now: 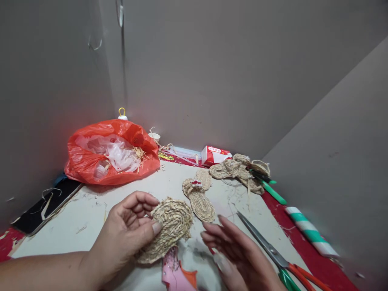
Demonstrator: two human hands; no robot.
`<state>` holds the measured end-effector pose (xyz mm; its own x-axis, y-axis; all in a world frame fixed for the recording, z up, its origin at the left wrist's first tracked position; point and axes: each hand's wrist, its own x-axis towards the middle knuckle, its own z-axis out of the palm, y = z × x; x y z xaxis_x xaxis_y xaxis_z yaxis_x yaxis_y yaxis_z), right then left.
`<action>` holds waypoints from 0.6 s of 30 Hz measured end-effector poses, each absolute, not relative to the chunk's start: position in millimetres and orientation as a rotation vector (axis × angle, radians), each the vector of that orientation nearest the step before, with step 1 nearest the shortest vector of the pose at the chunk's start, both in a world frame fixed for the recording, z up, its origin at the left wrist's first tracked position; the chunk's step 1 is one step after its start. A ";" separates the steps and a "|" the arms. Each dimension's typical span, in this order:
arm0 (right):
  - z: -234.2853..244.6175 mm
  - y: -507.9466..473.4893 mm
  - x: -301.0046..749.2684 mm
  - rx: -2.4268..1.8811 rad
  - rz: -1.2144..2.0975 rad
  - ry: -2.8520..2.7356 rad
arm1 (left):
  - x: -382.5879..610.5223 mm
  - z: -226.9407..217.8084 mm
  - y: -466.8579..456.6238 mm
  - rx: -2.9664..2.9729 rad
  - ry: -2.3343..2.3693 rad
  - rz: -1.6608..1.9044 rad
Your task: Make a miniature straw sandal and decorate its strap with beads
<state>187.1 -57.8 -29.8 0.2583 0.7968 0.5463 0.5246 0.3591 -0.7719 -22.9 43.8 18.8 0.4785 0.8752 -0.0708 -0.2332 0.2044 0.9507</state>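
My left hand (130, 230) pinches an oval piece of coiled straw braid (172, 226), thumb on its near face and fingers at its edge. To its right, my right hand (236, 258) is open, fingers apart, apparently with nothing in it and not touching the braid. Below the straw piece, partly hidden by it, lies a pink glue gun (176, 277) with an orange trigger. Just beyond my hands rests a small straw slipper (201, 204) trimmed with red and white beads. A pair of scissors (275, 254) with orange and green handles lies right of my right hand.
A red plastic bag (81, 161) holding white plastic and straw scraps stands at the back left, near a dark phone-like slab (45, 206). More straw slippers (224, 169) and a red-and-white box (215, 155) are at the back right. A green-and-white striped object (312, 232) lines the right edge. Grey walls enclose the table.
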 end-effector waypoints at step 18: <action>-21.1 -55.7 155.4 -1.197 0.711 -0.917 | -13.1 18.8 40.0 0.789 0.651 0.761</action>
